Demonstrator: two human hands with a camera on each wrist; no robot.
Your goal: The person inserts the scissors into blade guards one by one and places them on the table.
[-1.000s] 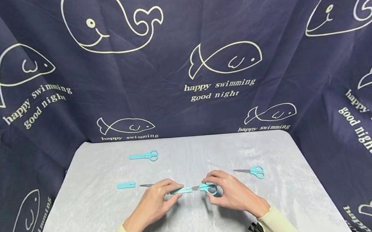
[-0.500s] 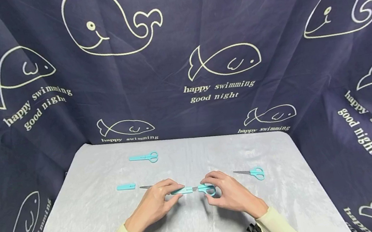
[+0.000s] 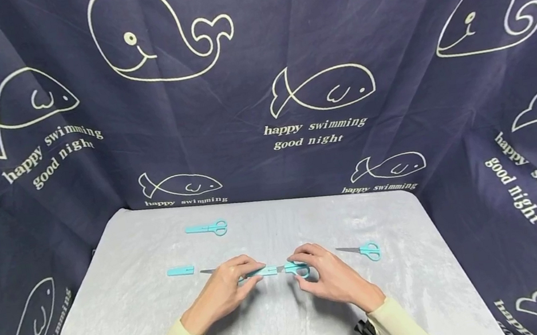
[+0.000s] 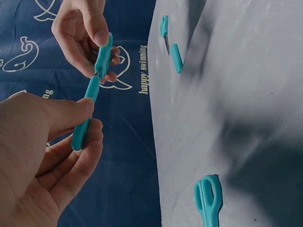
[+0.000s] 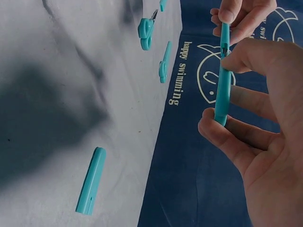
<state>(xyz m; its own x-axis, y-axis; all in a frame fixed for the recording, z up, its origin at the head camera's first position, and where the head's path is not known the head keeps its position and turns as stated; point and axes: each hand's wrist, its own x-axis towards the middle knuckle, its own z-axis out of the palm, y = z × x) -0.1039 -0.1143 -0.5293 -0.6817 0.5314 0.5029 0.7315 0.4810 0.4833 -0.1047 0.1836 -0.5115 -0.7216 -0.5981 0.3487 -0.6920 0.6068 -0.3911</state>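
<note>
My left hand point(image 3: 221, 290) pinches a turquoise blade cover point(image 3: 269, 271) between thumb and fingers, its mouth facing right. In my right hand point(image 3: 331, 274) I hold a pair of scissors point(image 4: 103, 59) by its turquoise handles. The blades point into the cover's mouth, and a short stretch of grey metal shows between cover and handles. Both things are in line above the table. Below my left hand lies another pair of scissors point(image 4: 208, 201), mostly hidden in the head view. A loose blade cover point(image 5: 91, 182) rests under my right hand and is hidden from the head camera.
Covered scissors point(image 3: 206, 229) lie at the back left of the grey table point(image 3: 375, 325). Another loose cover point(image 3: 180, 271) is left of my left hand. Uncovered scissors point(image 3: 364, 250) lie to the right, blades toward my right hand. A dark blue curtain point(image 3: 239, 39) surrounds the table.
The scissors in my right hand have moved slightly left toward the cover, so less bare blade shows. My left hand stays nearly where it was. The things on the table have not moved.
</note>
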